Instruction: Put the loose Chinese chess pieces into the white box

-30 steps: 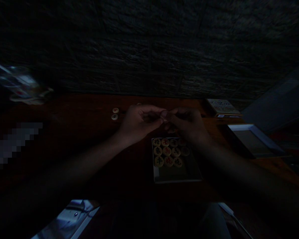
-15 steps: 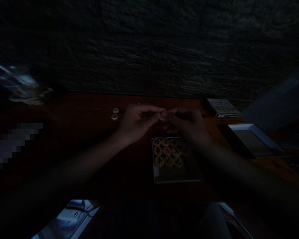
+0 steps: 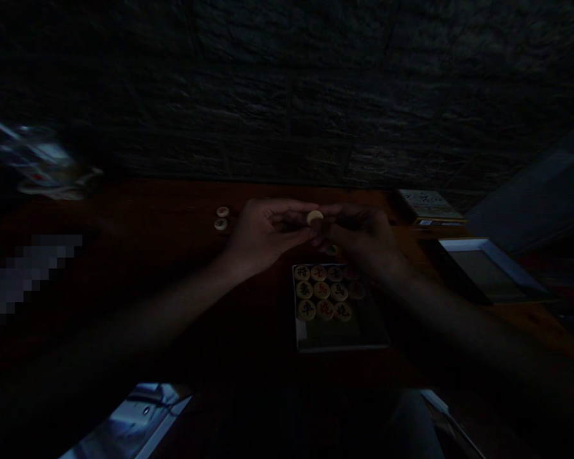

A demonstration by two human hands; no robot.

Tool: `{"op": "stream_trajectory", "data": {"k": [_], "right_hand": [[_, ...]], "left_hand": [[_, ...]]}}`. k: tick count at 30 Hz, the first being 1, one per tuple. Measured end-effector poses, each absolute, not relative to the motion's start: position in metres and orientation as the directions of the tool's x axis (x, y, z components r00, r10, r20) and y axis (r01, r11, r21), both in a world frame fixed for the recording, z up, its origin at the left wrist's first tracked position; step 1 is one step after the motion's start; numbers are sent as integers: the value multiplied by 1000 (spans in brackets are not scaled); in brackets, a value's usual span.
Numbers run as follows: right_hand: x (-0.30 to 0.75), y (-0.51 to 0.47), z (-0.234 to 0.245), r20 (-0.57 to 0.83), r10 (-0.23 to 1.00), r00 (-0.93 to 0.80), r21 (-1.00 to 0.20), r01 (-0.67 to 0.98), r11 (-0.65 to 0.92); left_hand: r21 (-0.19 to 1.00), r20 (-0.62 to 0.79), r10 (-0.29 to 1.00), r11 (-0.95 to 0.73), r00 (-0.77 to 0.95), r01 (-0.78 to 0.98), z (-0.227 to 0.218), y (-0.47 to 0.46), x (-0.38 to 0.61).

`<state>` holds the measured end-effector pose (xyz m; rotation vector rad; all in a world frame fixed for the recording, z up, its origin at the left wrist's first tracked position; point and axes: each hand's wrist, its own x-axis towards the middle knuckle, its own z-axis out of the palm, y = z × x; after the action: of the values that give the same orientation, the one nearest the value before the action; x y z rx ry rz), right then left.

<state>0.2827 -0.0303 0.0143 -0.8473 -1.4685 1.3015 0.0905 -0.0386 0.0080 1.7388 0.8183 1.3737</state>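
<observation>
In dim light, a person's left hand (image 3: pixel 263 233) and right hand (image 3: pixel 366 233) meet over a wooden table (image 3: pixel 172 207), fingertips closed in a light pinch around one pale round piece (image 3: pixel 315 217); I can't make out any marking. It is just beyond the far edge of a shallow tray (image 3: pixel 335 334) holding rows of lettered discs (image 3: pixel 321 291). The step in hand looks like turning the piece; the next move seems to call for one hand to keep its pinch while the other releases.

Pale round piece (image 3: pixel 315 217); seemingly blank in the gloom; held between left hand (image 3: pixel 259 237) and right hand (image 3: pixel 369 239).
</observation>
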Motion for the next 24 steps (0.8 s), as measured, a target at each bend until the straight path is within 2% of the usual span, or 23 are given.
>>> {"op": "stream_trajectory", "data": {"k": [5,15,20,24], "right_hand": [[284,-31,15,180,929,-324,-984,-74,165],[285,-31,17,200,929,-310,-978,-8,208],[283,-34,18,264,920,-289,-956,48,290],[284,-32,16,240,928,-284,-965,37,261]], "left_hand": [[832,520,827,-547,213,93,5,-39,90],[871,455,876,-475,159,128,13,-42,92],[830,498,850,-524,171,192,15,-44,93],[806,518,833,-551,193,215,14,-43,92]]}}
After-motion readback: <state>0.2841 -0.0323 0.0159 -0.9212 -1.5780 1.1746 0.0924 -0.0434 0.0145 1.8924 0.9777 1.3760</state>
